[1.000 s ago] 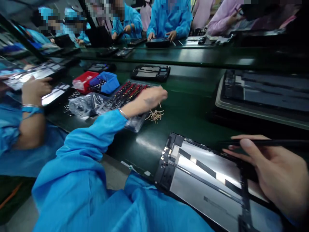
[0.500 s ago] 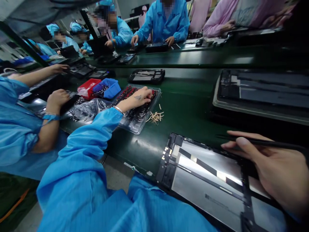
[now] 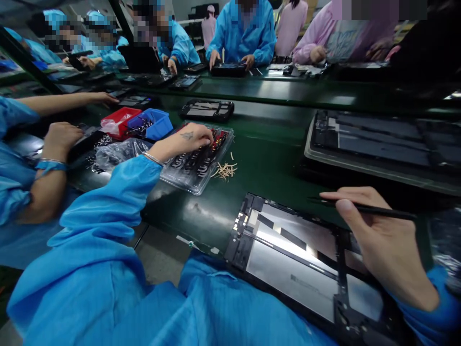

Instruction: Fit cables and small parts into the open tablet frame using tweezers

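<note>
My left hand [image 3: 192,137] reaches over a clear plastic tray [image 3: 197,190] that holds rows of small black and red parts. Its fingers are bent together at the rows, and whatever they pinch is hidden. In my right hand [image 3: 385,240] is a pair of slim black tweezers [image 3: 396,213], pointing left above the upper edge of an opened tablet [image 3: 284,278]. The tablet lies tilted in front of me, its silver back plate and black frame showing. A small pile of pale strips [image 3: 226,170] lies just right of the tray.
Beside the tray stand a blue bin [image 3: 160,126] and a red bin [image 3: 124,115], with a crumpled plastic bag [image 3: 122,154] before them. A neighbour's hand [image 3: 63,137] works at left. More tablets [image 3: 374,139] are stacked at right, and another tablet [image 3: 207,109] lies farther back.
The view has shifted, so most things appear farther left. My left hand has moved slightly within the tray area, fingers still bent down. My right hand keeps the tweezers near the tablet.
</note>
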Available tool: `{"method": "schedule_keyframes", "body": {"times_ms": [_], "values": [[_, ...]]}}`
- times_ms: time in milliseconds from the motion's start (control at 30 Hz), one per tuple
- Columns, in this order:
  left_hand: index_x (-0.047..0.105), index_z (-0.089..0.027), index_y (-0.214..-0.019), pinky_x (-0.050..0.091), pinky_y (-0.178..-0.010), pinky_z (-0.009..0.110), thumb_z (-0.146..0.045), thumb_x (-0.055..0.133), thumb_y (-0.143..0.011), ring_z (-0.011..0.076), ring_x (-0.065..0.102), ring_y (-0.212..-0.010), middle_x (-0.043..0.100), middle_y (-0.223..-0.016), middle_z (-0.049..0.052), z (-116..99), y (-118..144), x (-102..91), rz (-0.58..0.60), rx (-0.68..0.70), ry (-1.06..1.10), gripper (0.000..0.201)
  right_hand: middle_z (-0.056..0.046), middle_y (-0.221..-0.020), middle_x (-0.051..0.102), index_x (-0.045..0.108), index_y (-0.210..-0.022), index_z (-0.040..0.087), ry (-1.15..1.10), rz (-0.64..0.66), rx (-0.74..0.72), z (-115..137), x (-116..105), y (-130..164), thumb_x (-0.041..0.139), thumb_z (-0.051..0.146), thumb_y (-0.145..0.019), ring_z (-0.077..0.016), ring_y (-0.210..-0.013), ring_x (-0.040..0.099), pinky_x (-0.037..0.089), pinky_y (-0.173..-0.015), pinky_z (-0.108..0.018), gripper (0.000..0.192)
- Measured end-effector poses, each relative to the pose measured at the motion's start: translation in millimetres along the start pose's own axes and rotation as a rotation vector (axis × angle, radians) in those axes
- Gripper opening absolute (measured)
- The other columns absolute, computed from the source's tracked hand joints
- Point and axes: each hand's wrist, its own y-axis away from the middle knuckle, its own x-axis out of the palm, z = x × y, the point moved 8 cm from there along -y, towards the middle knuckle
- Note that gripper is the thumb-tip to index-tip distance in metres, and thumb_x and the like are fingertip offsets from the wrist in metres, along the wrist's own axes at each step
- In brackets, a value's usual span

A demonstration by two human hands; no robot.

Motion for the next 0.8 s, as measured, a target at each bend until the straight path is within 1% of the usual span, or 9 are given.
{"method": "schedule_keyframes", "body": {"times_ms": [33,100,167,233,267,333,433,533,800], "values": [[0.071,-0.016,-0.099,0.046,-0.088,0.034,-0.02,0.054,-0.089,0.0222,0.063,-0.094,0.071,-0.099,0.008,-2.4,2.7,-9.9,-0.008,-0.02,-0.024,0.02,-0.007,-0.111,0.071,0.078,-0.088,0.032,0.01,0.011,-0.083,12.7,0.9,-0.5,0.062,0.05,-0.093,-0.0281,-0.105,0.069,0.054,-0.088,-0.048,0.025],[0.072,-0.016,-0.099,0.047,-0.088,0.035,-0.022,0.055,-0.09,0.0226,0.064,-0.093,0.071,-0.097,0.008,-19.3,10.2,-31.1,-0.041,-0.05,-0.067,0.02,-0.007,-0.097,0.073,0.075,-0.086,0.029,-0.113,0.062,-0.141,31.6,8.7,-2.7,0.063,0.045,-0.094,-0.0262,-0.1,0.069,0.054,-0.086,-0.045,0.022],[0.072,-0.017,-0.102,0.048,-0.09,0.036,-0.025,0.054,-0.094,0.0226,0.065,-0.095,0.07,-0.098,0.007,-56.0,20.3,-49.9,-0.119,-0.035,-0.083,0.021,-0.003,-0.074,0.067,0.074,-0.09,0.026,-0.366,0.205,-0.006,36.4,30.8,-6.0,0.066,0.042,-0.093,-0.0204,-0.077,0.067,0.053,-0.072,-0.038,0.019],[0.071,-0.017,-0.107,0.05,-0.092,0.038,-0.027,0.048,-0.1,0.0233,0.065,-0.101,0.068,-0.105,0.007,-108.8,32.3,-60.1,-0.246,0.063,-0.1,0.026,0.001,-0.066,0.059,0.073,-0.097,0.022,-0.634,0.394,0.21,36.3,63.1,-3.2,0.068,0.045,-0.092,-0.0127,-0.059,0.055,0.046,-0.058,-0.029,0.024],[0.07,-0.018,-0.111,0.052,-0.091,0.037,-0.027,0.042,-0.103,0.0229,0.066,-0.102,0.068,-0.109,0.008,-138.3,39.0,-59.8,-0.31,0.157,-0.126,0.03,0.001,-0.068,0.058,0.074,-0.097,0.02,-0.742,0.479,0.303,37.0,78.2,0.5,0.068,0.047,-0.091,-0.01,-0.056,0.05,0.042,-0.054,-0.026,0.028],[0.069,-0.021,-0.115,0.055,-0.086,0.036,-0.025,0.035,-0.107,0.0217,0.068,-0.102,0.07,-0.108,0.007,-199.6,55.6,-44.1,-0.38,0.49,-0.228,0.036,0.001,-0.07,0.056,0.072,-0.087,0.017,-0.904,0.573,0.402,40.1,98.1,6.9,0.069,0.05,-0.09,-0.0076,-0.056,0.044,0.038,-0.052,-0.024,0.033],[0.072,-0.021,-0.109,0.06,-0.079,0.029,-0.025,0.047,-0.105,0.0182,0.072,-0.098,0.074,-0.101,0.003,-257.1,91.1,-12.1,-0.588,1.042,-0.413,0.025,0.003,-0.067,0.05,0.064,-0.073,0.017,-1.023,0.527,0.449,38.4,102.3,10.5,0.076,0.044,-0.086,-0.0069,-0.059,0.042,0.037,-0.055,-0.022,0.032],[0.075,-0.017,-0.102,0.062,-0.085,0.026,-0.025,0.06,-0.099,0.0161,0.073,-0.096,0.075,-0.099,0.001,-268.7,104.3,6.6,-0.768,1.267,-0.485,0.017,0.003,-0.071,0.051,0.07,-0.081,0.018,-1.008,0.452,0.474,32.1,93.9,12.3,0.08,0.037,-0.082,-0.0062,-0.063,0.043,0.036,-0.057,-0.02,0.022],[0.076,-0.014,-0.102,0.063,-0.085,0.028,-0.021,0.063,-0.097,0.0169,0.073,-0.091,0.076,-0.097,0.003,-272.8,98.1,14.0,-0.706,1.269,-0.382,0.016,0.003,-0.063,0.052,0.076,-0.086,0.018,-0.807,0.333,0.356,25.0,80.3,4.0,0.077,0.037,-0.083,-0.0079,-0.06,0.045,0.035,-0.055,-0.022,0.02]]}}
